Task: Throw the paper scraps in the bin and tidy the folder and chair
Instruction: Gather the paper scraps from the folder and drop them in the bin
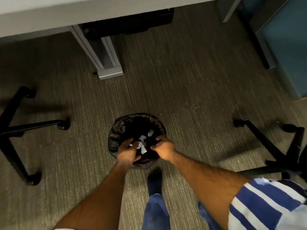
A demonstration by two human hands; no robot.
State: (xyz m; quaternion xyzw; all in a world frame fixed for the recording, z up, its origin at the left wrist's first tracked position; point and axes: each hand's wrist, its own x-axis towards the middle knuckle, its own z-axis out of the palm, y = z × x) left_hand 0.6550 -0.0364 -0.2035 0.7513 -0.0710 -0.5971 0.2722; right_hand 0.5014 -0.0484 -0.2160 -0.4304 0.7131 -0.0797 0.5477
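Head view: both hands over the bin [114,140], left hand [127,151] loosely pinching paper scraps [142,144], right hand [162,146] curled, grip unclear; folder unseen, chair [15,128] untidied.

I count two of my hands, left hand [127,151] and right hand [163,147], over one bin [116,130]. Roughly four white paper scraps [142,143], hard to separate. Two chair bases: left chair base [15,130], right chair base [282,146]. One desk leg [106,55].
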